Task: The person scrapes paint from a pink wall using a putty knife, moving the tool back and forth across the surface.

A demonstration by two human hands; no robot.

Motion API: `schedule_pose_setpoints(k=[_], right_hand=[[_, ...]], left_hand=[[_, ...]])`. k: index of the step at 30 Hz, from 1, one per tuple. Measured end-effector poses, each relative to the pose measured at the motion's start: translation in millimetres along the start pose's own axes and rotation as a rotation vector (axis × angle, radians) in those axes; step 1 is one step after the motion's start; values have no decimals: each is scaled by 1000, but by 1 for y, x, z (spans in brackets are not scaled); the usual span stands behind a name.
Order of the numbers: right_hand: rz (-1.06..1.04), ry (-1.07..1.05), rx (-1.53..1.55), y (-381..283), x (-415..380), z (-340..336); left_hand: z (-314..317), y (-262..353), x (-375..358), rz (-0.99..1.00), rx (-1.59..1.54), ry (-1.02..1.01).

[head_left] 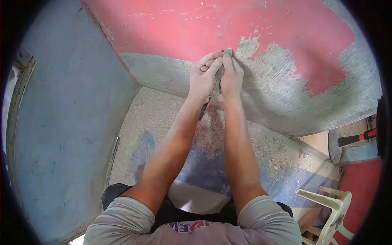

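Observation:
In front of me, my left hand (pixel 205 75) and my right hand (pixel 232 77) are closed together around a flat, dusty grey piece (pixel 218 83). Its tip pokes out above the thumbs, right at the pink wall (pixel 196 28). The fingers cover much of it, and I cannot tell exactly what it is. Both hands are coated in pale dust. Just right of them, the paint gives way to a rough, bare grey patch (pixel 271 67). Below the wrists shows part of a dark tool with an orange bit (pixel 203 111).
Chips and dust litter the floor (pixel 159 108). A blue-grey panel (pixel 73 122) stands along the left side. At lower right is a cream plastic chair (pixel 337 208). Above it lie a round disc (pixel 335 146) and a black-and-red handle (pixel 357 139).

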State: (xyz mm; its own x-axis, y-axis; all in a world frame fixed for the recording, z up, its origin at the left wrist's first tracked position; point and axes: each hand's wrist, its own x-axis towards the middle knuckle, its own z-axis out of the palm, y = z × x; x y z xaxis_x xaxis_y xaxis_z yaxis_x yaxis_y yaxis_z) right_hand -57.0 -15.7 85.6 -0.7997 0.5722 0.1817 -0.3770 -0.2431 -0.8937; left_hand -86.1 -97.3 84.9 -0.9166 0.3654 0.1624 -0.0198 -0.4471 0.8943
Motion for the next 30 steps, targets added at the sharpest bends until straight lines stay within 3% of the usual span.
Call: schedule_pose_setpoints(k=[2, 5, 8, 11, 13, 16, 19, 23, 30], right_hand=[[-11, 10, 10, -3, 0, 2], [7, 51, -122, 50, -14, -19], [81, 99, -228, 98, -29, -40], [21, 82, -275, 61, -28, -30], [71, 46, -168, 12, -16, -11], [11, -20, 33, -15, 6, 0], [-25, 48, -146, -2, -5, -5], [113, 126, -279, 75, -37, -38], [189, 87, -110, 48, -26, -31]], left_hand=[[1, 2, 1, -6, -16, -27], [-29, -52, -11, -66, -170, -43], [-60, -110, -25, -169, -28, 41], [-37, -85, -21, -87, -57, 68], [-13, -41, -8, -5, -88, 17], [16, 18, 2, -45, -77, 12], [-1, -12, 0, -32, -87, -26], [-41, -93, -30, -101, -61, 87], [-24, -70, -22, -124, -112, 116]])
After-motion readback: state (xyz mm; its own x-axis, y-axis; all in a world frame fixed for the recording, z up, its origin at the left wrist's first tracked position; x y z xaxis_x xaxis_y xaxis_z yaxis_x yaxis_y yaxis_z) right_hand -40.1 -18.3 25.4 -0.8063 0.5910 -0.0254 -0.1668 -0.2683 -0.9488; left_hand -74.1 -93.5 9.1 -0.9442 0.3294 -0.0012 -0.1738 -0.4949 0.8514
